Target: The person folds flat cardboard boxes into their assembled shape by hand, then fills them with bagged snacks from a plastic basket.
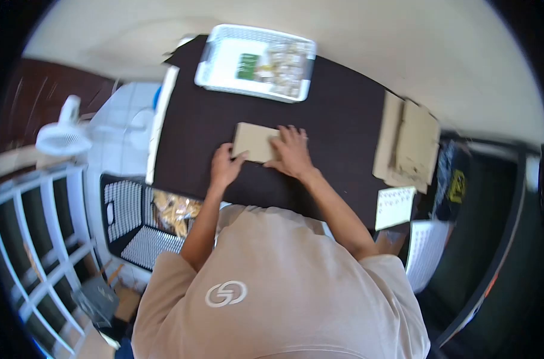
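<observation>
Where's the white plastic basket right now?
In the head view, the basket sits at the far side of the dark table, left of its middle, beyond the cardboard between your left hand and right hand.

You get a bright, even view from an unseen light source, with the white basket (224,63) nearly washed out, its contents (285,67) and the fan (64,139) smeared soft, and your wide lens bending the edges into black, dim corners.
</observation>
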`<move>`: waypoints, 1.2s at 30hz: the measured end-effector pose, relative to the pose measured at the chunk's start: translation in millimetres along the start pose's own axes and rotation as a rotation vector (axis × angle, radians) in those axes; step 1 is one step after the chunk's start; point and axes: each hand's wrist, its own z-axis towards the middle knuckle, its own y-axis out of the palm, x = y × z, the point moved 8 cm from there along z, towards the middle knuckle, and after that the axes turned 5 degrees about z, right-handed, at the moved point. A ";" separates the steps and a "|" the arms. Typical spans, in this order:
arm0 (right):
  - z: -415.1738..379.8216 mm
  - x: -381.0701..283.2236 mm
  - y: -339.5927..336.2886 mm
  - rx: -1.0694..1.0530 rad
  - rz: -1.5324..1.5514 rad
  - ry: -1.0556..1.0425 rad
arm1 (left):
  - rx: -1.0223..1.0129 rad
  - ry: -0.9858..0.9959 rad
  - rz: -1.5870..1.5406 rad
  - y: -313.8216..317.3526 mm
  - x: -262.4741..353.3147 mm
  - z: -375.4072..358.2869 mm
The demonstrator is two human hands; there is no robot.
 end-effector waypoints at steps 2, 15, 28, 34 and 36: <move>-1.3 -2.0 -6.8 -0.070 -0.040 0.054 | -0.068 -0.148 -0.144 13.5 -16.4 6.3; -171.4 90.4 -59.8 0.135 -0.056 0.420 | -0.420 0.171 -0.217 89.5 136.0 -46.8; -414.1 255.5 -75.8 0.676 0.157 0.877 | -0.264 0.358 -0.343 138.5 246.8 -123.0; -414.5 263.3 -67.2 0.677 0.246 0.718 | -0.438 0.292 -0.392 208.8 282.1 -185.6; -413.2 273.4 -66.5 0.681 0.303 0.712 | -0.468 0.294 -0.393 224.4 295.6 -198.4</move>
